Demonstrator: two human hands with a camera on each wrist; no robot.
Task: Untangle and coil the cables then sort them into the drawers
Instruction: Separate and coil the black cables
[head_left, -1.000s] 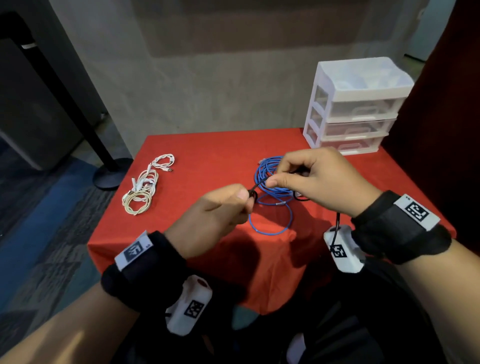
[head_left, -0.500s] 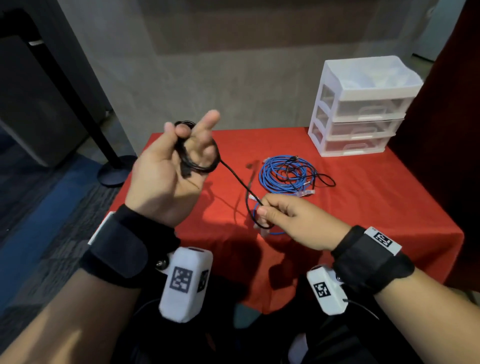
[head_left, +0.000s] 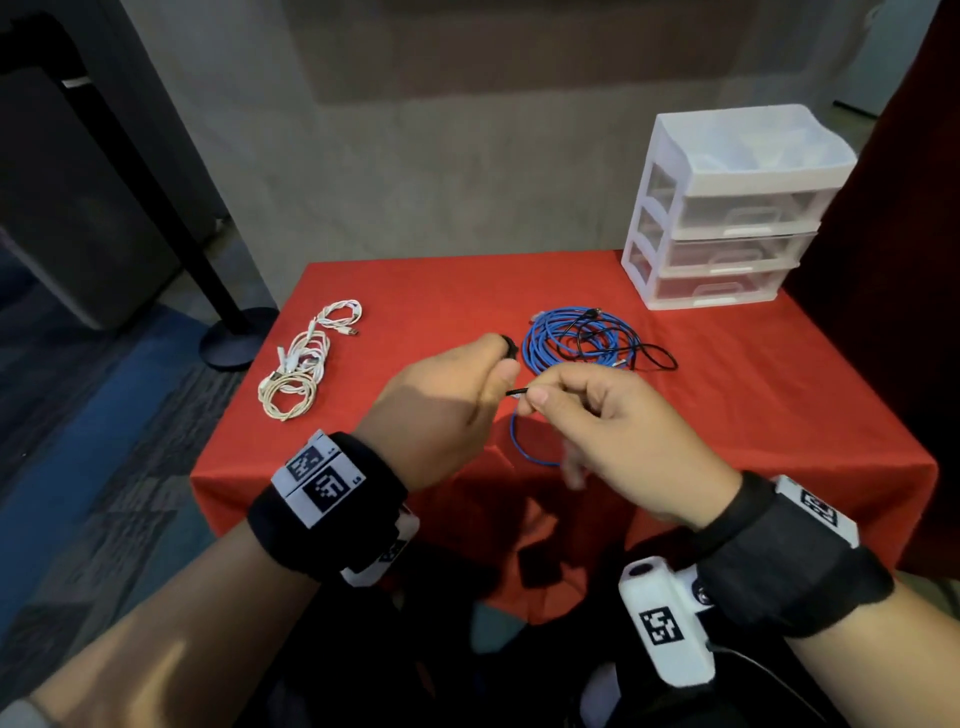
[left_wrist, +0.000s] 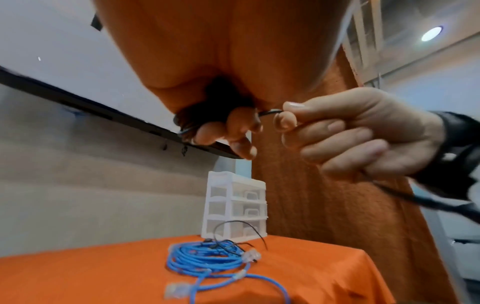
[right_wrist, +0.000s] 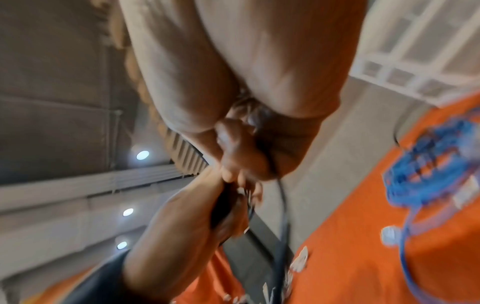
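Observation:
My left hand (head_left: 462, 384) grips a small coil of thin black cable (left_wrist: 221, 111) above the red table (head_left: 426, 291). Close beside it, my right hand (head_left: 587, 410) pinches the same black cable (head_left: 515, 391) between thumb and forefinger; the loose length hangs down from it (right_wrist: 281, 216). Just beyond both hands lies a blue cable coil (head_left: 576, 340) (left_wrist: 207, 257), with another thin black cable (head_left: 649, 358) tangled over it. At the table's back right stands a white three-drawer unit (head_left: 727, 218) (left_wrist: 236, 207), its drawers pushed in.
A bundle of white and cream cables (head_left: 298, 369) lies at the table's left side. A black floor stand (head_left: 236, 338) rises off the left edge. A dark red curtain (head_left: 904, 208) hangs to the right of the drawers.
My left hand came down from its raised position with the black coil and turned palm down. My right hand rose to meet it, shortening the cable stretch between them.

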